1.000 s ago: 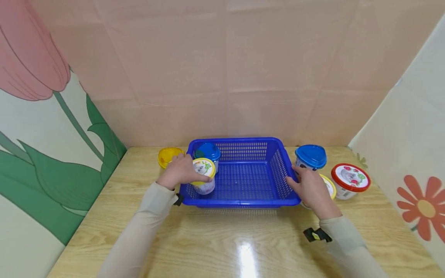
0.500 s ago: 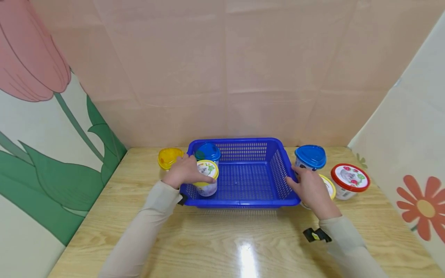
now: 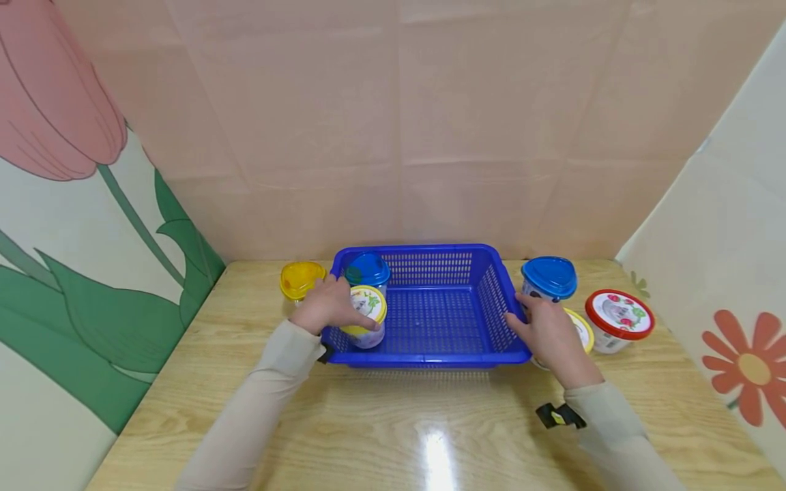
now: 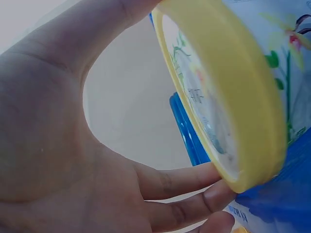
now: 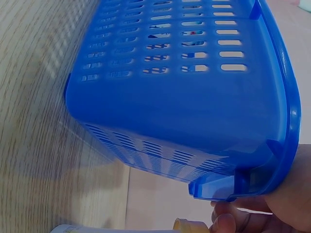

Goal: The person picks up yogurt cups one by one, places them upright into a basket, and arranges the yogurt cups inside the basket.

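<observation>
My left hand (image 3: 328,303) holds a round plastic tub with a yellow lid (image 3: 368,301) inside the blue basket (image 3: 424,359), at its front left corner. Thumb and fingers span the lid's edge; the left wrist view has the yellow lid (image 4: 255,111) close up, with a flower print on the tub's side. Right behind it in the basket stands a tub with a blue lid (image 3: 367,268). At the basket's right side my right hand (image 3: 552,337) grips the rim, thumb on the inner side. In the right wrist view, fingers (image 5: 226,221) curl under the basket's rim (image 5: 291,111).
Left of the basket stands a tub with a yellow-orange lid (image 3: 301,276), partly behind my left hand. On the right are tubs with a blue lid (image 3: 549,276), a red lid (image 3: 620,314) and a yellow lid (image 3: 582,331), the last half hidden by my right hand. A wall rises behind.
My left hand and the yellow-lidded tub have shifted slightly right and toward me within the basket. The right hand and the basket stay in place.
</observation>
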`<action>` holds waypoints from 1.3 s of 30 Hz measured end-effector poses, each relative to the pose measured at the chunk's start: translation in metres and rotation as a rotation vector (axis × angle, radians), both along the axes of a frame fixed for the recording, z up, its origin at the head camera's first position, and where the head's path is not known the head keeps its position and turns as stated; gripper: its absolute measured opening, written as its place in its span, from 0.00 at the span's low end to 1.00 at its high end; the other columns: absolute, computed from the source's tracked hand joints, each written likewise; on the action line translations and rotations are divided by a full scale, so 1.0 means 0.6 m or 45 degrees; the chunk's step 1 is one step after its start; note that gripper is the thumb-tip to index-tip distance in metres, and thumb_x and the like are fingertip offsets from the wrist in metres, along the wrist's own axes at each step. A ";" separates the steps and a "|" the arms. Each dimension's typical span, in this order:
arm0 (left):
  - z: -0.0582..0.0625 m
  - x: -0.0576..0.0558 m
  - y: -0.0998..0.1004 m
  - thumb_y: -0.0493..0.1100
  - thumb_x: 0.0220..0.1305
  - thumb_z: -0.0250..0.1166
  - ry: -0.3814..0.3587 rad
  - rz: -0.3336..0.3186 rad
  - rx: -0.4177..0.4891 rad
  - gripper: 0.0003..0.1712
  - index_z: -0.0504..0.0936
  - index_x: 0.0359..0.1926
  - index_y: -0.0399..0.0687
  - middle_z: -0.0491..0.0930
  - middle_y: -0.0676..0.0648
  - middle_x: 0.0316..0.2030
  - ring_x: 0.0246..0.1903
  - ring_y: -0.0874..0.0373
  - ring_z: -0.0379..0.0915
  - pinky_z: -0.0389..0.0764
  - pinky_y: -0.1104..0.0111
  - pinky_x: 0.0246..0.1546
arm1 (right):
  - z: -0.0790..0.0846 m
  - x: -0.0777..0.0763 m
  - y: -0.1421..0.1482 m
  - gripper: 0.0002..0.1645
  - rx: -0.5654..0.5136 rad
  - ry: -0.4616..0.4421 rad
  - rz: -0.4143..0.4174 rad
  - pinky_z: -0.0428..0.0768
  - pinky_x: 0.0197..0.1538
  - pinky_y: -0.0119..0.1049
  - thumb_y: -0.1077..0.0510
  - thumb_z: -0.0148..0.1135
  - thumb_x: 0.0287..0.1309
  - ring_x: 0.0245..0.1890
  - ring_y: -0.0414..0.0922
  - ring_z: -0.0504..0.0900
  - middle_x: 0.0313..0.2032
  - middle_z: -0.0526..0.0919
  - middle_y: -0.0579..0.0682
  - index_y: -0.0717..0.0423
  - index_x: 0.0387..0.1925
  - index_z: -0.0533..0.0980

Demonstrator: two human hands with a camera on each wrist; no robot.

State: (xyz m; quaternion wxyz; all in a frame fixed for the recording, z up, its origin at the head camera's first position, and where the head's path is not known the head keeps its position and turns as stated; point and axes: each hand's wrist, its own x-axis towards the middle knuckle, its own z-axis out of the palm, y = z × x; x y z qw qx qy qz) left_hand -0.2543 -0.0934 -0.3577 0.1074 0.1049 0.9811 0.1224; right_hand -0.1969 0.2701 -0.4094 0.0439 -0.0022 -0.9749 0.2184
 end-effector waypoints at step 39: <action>0.005 -0.005 0.020 0.70 0.42 0.77 -0.073 0.007 -0.128 0.50 0.76 0.58 0.40 0.72 0.39 0.48 0.50 0.43 0.64 0.77 0.52 0.48 | 0.001 0.001 -0.001 0.37 0.001 0.002 0.002 0.81 0.47 0.59 0.49 0.62 0.67 0.49 0.66 0.81 0.55 0.78 0.73 0.70 0.67 0.67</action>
